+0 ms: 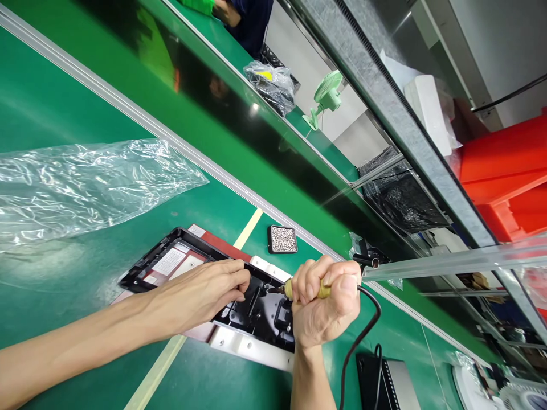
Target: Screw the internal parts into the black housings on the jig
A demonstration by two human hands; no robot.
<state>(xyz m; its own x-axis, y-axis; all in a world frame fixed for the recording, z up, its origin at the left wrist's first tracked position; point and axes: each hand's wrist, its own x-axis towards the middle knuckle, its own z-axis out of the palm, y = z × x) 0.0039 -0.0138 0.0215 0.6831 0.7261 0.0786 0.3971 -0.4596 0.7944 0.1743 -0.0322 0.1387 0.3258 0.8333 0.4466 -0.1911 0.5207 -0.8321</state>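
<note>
A black plastic housing point(256, 313) lies open side up in a white fixture point(248, 347) on the green bench, with labelled parts inside at its left end. My left hand point(205, 293) rests flat on the housing, fingertips pinched near its middle. My right hand point(327, 302) is closed around a yellow-handled electric screwdriver point(290, 288). The tool lies nearly level with its tip pointing left, close to my left fingertips. Its black cord point(363, 330) loops down to the right.
A small black tray of screws point(282, 239) sits behind the housing. A clear plastic bag point(85, 182) lies at the left. A conveyor runs diagonally behind; a green fan point(327, 97) and another person's arm point(222, 8) are beyond it. A black box point(384, 381) sits at lower right.
</note>
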